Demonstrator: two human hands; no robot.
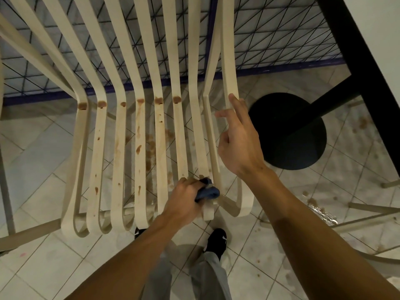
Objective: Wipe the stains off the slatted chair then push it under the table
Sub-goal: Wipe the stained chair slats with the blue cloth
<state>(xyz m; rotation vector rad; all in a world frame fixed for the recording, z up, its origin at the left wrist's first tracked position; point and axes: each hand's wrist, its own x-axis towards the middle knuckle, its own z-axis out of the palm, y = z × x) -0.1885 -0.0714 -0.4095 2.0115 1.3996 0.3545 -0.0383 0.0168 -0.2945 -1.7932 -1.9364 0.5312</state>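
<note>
Pale floor tiles (32, 165), splashed brown, lie under me; at twelve o'clock a wire grid (270, 40) stands on a purple rail (281, 68); a puddle (322, 213) shines at four.

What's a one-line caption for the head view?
Left hand grips a blue cloth at the front of the stained chair; right hand touches its rightmost slat, near the black table base.

Dim, warm light is falling from overhead, throwing soft shadows onto the tiled floor (32, 152); wide-angle distortion is bowing the edges, and fine detail is looking slightly soft.
</note>
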